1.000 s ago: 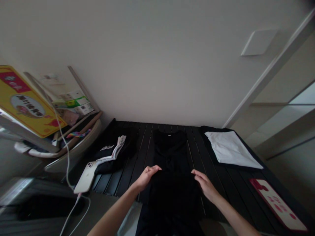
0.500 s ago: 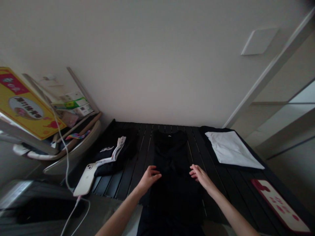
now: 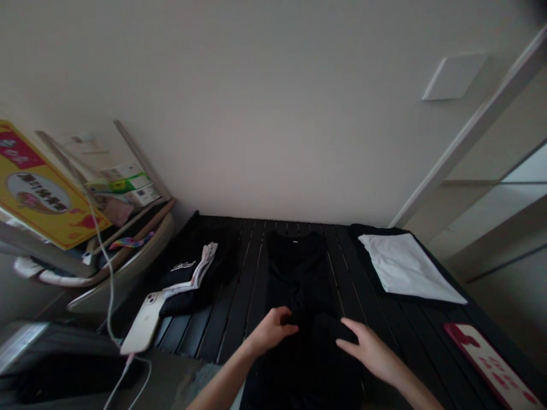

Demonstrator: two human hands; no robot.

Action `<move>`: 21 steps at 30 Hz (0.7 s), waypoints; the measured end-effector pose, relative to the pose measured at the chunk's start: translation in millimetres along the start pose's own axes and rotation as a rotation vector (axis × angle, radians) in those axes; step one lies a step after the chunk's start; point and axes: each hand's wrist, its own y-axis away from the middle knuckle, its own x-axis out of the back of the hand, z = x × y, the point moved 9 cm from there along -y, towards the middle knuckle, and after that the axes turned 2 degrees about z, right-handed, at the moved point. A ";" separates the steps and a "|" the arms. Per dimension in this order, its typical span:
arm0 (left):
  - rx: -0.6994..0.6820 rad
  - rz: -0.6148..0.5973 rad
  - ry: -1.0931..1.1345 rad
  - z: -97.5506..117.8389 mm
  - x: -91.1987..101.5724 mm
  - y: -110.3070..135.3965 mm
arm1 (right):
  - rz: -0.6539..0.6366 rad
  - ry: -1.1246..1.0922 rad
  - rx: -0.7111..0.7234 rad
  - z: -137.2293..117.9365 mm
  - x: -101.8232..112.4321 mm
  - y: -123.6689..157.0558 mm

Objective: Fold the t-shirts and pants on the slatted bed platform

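Observation:
A black shirt (image 3: 299,267) lies lengthwise on the dark slatted table, its neckline with a small white label towards the wall. My left hand (image 3: 273,329) is at the shirt's left side, thumb and fingers curled around the dark cloth. Opposite it, my right hand (image 3: 363,344) has the cloth between its thumb and fingers. A fold of the fabric rises between both hands. Black on black hides the exact grip and the shirt's near end.
Left on the table (image 3: 252,267) are dark folded clothes (image 3: 182,273) with a white strip, and a white phone (image 3: 144,324) on a cable. At right lie a folded white cloth (image 3: 405,265) on a black one and a red-and-white case (image 3: 491,364). A cart (image 3: 158,239) holds a yellow box (image 3: 47,188).
Both hands have moved towards each other and nearer to me, from beside the shirt onto its cloth. The fabric between them is now bunched into a fold. The view has shifted slightly.

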 end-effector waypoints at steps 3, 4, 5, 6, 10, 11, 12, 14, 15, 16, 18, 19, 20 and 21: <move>-0.056 -0.081 0.155 26.9 7.5 -3.9 | -0.158 -0.113 0.057 -37.6 15.6 -21.0; -0.078 -0.078 0.210 37.1 15.8 -10.1 | -0.183 -0.134 0.086 -51.5 24.2 -31.8; -0.108 -0.054 0.257 48.1 27.4 -19.2 | -0.161 -0.147 0.121 -65.4 36.4 -45.3; -0.150 0.000 0.278 60.1 42.6 -31.1 | -0.101 -0.152 0.139 -77.1 50.6 -61.2; -0.348 0.344 0.162 108.2 109.6 -87.4 | 0.207 -0.134 0.143 -109.7 91.8 -131.6; -0.371 0.398 0.147 115.7 119.2 -100.7 | 0.304 -0.119 0.159 -115.7 96.1 -146.3; -0.390 0.456 0.130 120.6 126.2 -111.6 | 0.395 -0.077 0.178 -120.3 95.8 -158.3; -0.405 0.540 0.109 119.6 129.0 -125.7 | 0.523 0.055 0.239 -124.7 79.2 -173.6; -0.411 0.580 0.055 115.0 125.5 -128.1 | 0.532 0.131 0.265 -122.6 61.9 -178.5; -0.416 0.604 -0.034 108.1 118.3 -128.8 | 0.514 0.208 0.264 -115.5 41.2 -182.2; -0.414 0.611 -0.363 89.2 95.3 -128.2 | 0.424 0.370 0.210 -90.5 -3.6 -186.2; -0.394 0.562 -0.543 75.7 80.4 -130.1 | 0.365 0.448 0.175 -75.7 -24.5 -186.9; -0.348 0.528 -0.693 59.6 69.6 -132.0 | 0.319 0.516 0.141 -61.7 -41.4 -186.7; -0.311 0.511 -0.812 45.3 62.2 -133.1 | 0.297 0.574 0.111 -49.8 -53.0 -186.1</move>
